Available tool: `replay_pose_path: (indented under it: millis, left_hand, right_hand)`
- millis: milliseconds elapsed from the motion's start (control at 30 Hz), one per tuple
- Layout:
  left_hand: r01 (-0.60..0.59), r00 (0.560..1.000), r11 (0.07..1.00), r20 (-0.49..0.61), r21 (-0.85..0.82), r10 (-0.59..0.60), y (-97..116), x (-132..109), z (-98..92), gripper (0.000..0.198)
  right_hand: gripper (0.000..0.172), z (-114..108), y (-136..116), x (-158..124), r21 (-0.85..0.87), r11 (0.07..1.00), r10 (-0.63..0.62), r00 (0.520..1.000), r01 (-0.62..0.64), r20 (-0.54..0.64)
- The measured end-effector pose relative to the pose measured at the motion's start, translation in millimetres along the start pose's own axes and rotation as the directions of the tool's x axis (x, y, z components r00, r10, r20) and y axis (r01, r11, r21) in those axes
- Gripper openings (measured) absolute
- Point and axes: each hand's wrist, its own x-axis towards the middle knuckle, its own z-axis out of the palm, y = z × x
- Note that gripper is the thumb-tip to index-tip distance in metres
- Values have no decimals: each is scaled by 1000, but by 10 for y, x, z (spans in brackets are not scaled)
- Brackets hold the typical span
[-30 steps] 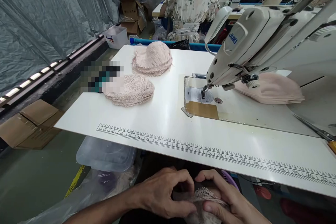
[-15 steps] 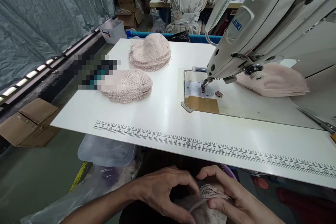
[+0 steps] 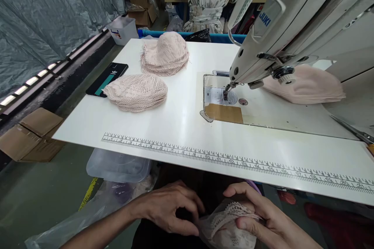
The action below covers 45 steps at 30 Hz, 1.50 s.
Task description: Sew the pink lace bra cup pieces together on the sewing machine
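A pale pink lace bra cup (image 3: pixel 230 223) with a scalloped edge and sheer mesh is held below the table's front edge, over my lap. My right hand (image 3: pixel 260 214) grips its right side, thumb on top and fingers behind. At the mesh's left edge my left hand (image 3: pixel 175 208) is bent, thumb and fingers curled toward each other where the mesh tapers to them; the exact pinch is partly hidden. On the table lie two stacks of lace cups, a nearer stack (image 3: pixel 136 92) and a farther stack (image 3: pixel 166 53).
A sewing machine (image 3: pixel 271 27) stands at the right, with smooth pink cups (image 3: pixel 306 85) behind its needle and scissors (image 3: pixel 350 128) nearby. A black phone (image 3: pixel 108 79) lies at the table's left. A printed ruler runs along the front edge. Another person (image 3: pixel 207 0) is beyond the table.
My left hand has moved left, drawing the mesh out from the lace cup. More of the cup shows now. My right hand keeps its grip nearly in place. The view has shifted slightly.
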Motion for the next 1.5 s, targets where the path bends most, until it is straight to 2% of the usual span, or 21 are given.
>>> replay_pose_path:
  millis: [133,200,267,367,500,700,900,1100,1200,1300,1367,1500]
  left_hand:
    - [40,990,930,-111,-364,-86,109,124,21,54]
    - [72,981,889,-129,-452,-145,137,221,78,67]
    - [132,966,890,-145,-436,-214,170,284,118,56]
    - [170,949,926,-197,-336,-245,239,285,100,23]
    - [163,956,940,-189,-298,-226,295,206,4,15]
    - [256,935,905,-150,-339,-321,257,160,-23,4]
    - [215,952,930,-147,-299,-268,254,156,-57,7]
    - [274,955,948,-71,-164,-288,322,179,-98,31]
    - [331,931,927,-98,-177,-352,338,214,-46,27]
    - [285,938,940,-146,-187,-313,340,249,2,18]
    - [282,938,933,-141,-226,-317,343,262,11,16]
    - [362,908,885,-105,-294,-406,357,264,1,18]
  right_hand:
    - [38,28,43,34,-48,999,-9,1000,10,19]
    - [38,35,65,43,-118,993,-5,1000,5,7]
    - [36,32,80,42,-181,984,-3,1000,1,-10]
    - [35,31,86,36,-206,978,17,1000,-16,6]
    - [29,82,88,67,-195,980,33,999,-30,11]
    - [25,139,139,164,-139,989,-34,997,43,65]
    - [29,127,91,198,-37,997,-64,995,67,80]
    - [21,145,46,195,-164,980,-119,993,113,-27]
    - [18,154,40,189,-265,959,-121,992,104,-48]
    - [18,147,44,170,-294,951,-103,995,94,-16]
    - [16,133,57,151,-299,952,-67,998,65,2]
    - [13,105,106,130,-311,950,-17,1000,20,12]
